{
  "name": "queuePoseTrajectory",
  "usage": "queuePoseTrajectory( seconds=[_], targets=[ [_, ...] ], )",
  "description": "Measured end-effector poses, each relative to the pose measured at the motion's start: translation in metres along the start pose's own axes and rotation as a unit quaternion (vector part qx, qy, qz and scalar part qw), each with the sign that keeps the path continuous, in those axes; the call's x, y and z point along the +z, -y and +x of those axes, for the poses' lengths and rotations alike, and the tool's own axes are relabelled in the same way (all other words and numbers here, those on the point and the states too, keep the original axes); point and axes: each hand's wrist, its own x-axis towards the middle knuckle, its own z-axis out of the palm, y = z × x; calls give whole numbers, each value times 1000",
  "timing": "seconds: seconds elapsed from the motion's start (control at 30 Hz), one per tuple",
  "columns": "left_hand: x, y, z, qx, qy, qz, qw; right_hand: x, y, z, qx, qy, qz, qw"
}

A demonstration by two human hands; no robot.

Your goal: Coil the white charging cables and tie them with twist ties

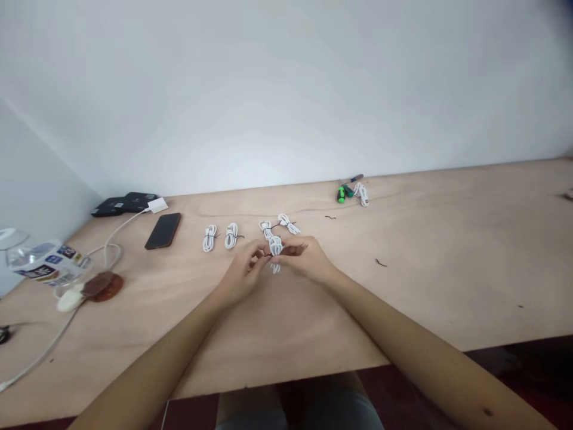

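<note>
A coiled white cable [276,243] is held up just above the table between my two hands. My right hand [308,255] has its thumb and fingers closed around the coil from the right. At the coil's left side my left hand [249,263] pinches a thin black twist tie, of which only a small dark bit shows between the fingertips. Just behind lie two more white cable coils, one at the left [265,228] and one at the right [289,224]. Two tied white coils, the nearer-left one [209,237] and its neighbour [231,235], rest left of my hands.
Loose black twist ties lie to the right, one here [380,263]. At the back are screwdrivers [341,194] and another white coil [362,194]. A phone [163,231], black boxes [129,203], a white charger [157,206] and a tilted plastic bottle [49,263] occupy the left.
</note>
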Motion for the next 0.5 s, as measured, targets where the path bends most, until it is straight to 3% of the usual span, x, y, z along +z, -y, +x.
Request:
queuePoseTrajectory(
  seconds=[0.17, 0.27, 0.33, 0.5],
  targets=[
    [-4, 1, 1, 142, 9, 126, 982, -2, 2, -5, 167, 89, 175, 966],
    [-6, 1, 3, 160, -1, 145, 976, -2, 2, -6, 195, 100, 208, 953],
    [-6, 2, 3, 116, -35, 123, 985, -1, 1, -4, 146, 54, 183, 971],
    [-2, 3, 3, -81, -120, -31, 989, 0, -4, 2, 1, -64, 53, 997]
  ],
)
